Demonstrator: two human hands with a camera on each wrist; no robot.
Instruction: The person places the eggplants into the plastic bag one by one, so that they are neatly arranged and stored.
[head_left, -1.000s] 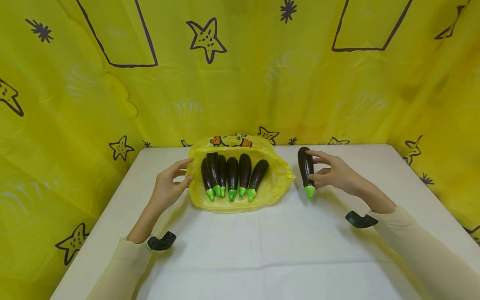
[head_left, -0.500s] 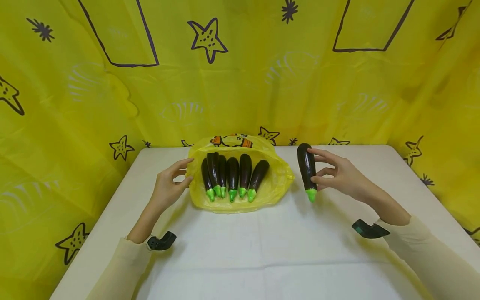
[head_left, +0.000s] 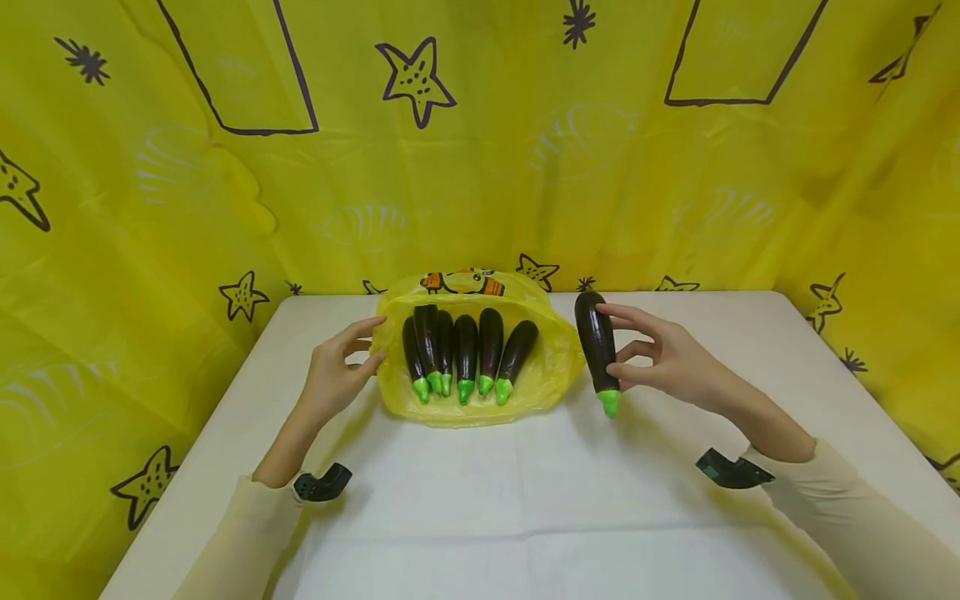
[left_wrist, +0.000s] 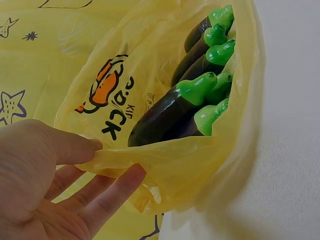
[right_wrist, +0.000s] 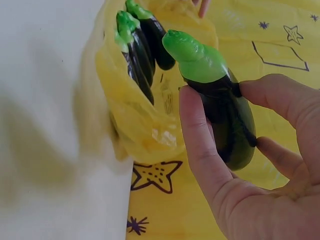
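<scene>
A yellow plastic bag (head_left: 558, 392) lies with its mouth facing me, a cartoon print on its upper side. Several dark eggplants (head_left: 467, 350) with green stem ends rest side by side inside it, stems toward the opening. My left hand (head_left: 337, 371) pinches the bag's left rim; in the left wrist view its fingers (left_wrist: 112, 200) are at the bag's edge. Just off the bag's right rim, my right hand (head_left: 667, 358) holds another eggplant (head_left: 597, 346) between thumb and fingers, green end down and toward me. In the right wrist view that eggplant (right_wrist: 227, 115) partly covers the bag.
A white cloth (head_left: 480, 492) covers the table under the bag. Yellow curtains (head_left: 480, 183) with starfish drawings hang behind and at both sides. Each wrist wears a dark camera mount, one on the left (head_left: 322, 483) and one on the right (head_left: 733, 469).
The right hand first drew the held eggplant slightly up and right, then carried it left and a little nearer, up to the bag's right rim. The left hand stays in place.
</scene>
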